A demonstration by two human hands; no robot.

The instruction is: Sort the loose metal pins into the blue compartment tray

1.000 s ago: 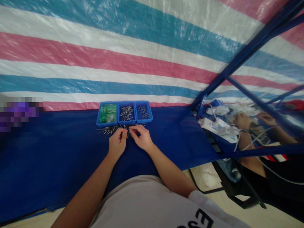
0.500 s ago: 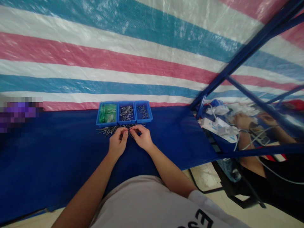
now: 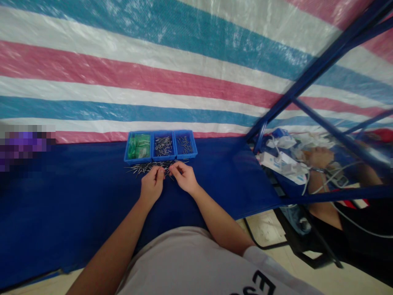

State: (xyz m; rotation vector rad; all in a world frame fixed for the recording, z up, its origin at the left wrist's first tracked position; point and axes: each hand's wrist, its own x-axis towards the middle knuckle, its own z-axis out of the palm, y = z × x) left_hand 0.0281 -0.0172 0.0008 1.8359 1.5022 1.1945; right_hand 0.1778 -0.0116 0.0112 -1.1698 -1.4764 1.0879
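My left hand [image 3: 151,183] is closed in a pinch at the near edge of a loose pile of thin metal screws or nails [image 3: 141,168] on the blue table cover. Facing it, a little to the right, my right hand [image 3: 185,179] pinches too, thumb and forefinger pressed together. Whatever the fingertips hold is too small to make out. Just beyond the pile stand three joined blue bins: the left bin [image 3: 125,155] has green and clear packets, the middle bin [image 3: 163,157] many short metal pieces, and the right bin [image 3: 186,156] fewer, thin ones.
Striped plastic sheeting [image 3: 153,78] hangs behind the blue table [image 3: 76,205]. A blue metal frame [image 3: 276,100] slants down on the right. Past it, a co-worker's hand [image 3: 321,157] is among white boxes [image 3: 284,166], cables and plastic bags. A purple blurred patch [image 3: 26,143] is at far left.
My fingertips have drawn slightly apart, the right hand shifting a little rightward. Both stay pinched by the pile. The co-worker's hand beyond the frame has moved slightly.
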